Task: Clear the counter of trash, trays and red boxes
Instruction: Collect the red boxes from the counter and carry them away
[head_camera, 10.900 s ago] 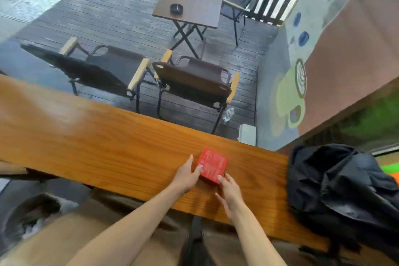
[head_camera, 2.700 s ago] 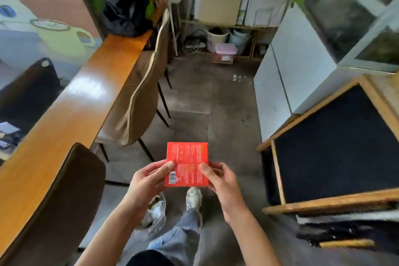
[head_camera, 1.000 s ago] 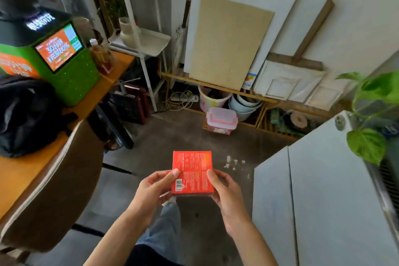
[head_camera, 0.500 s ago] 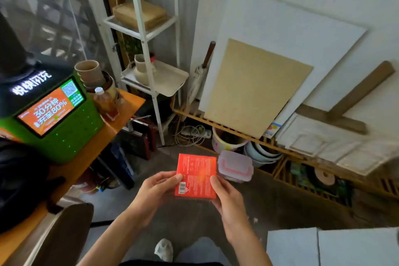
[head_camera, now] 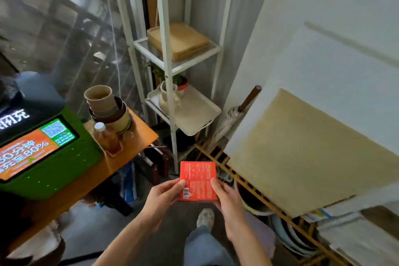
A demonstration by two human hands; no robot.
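A flat red box (head_camera: 198, 180) with white print and a barcode is held upright in front of me, above the floor. My left hand (head_camera: 165, 195) grips its left edge with the thumb on the printed face. My right hand (head_camera: 226, 198) grips its right edge the same way. The wooden counter (head_camera: 121, 157) ends at my left, a short way from the box. A white metal shelf unit (head_camera: 170, 84) stands straight ahead, with a stack of wooden trays (head_camera: 179, 39) on an upper shelf and a white tray (head_camera: 194, 112) holding a pale jug on the shelf below.
On the counter end stand a green charging kiosk (head_camera: 41, 153), stacked pots (head_camera: 108, 108) and a bottle of brown drink (head_camera: 106, 138). Boards (head_camera: 313, 157) lean on the right wall over a low wooden rack (head_camera: 248, 183). My shoe (head_camera: 205, 218) is on the grey floor.
I have carried the red box from the counter across the room, both hands still holding it. In the last second the view rose and closed in on the white shelf unit.
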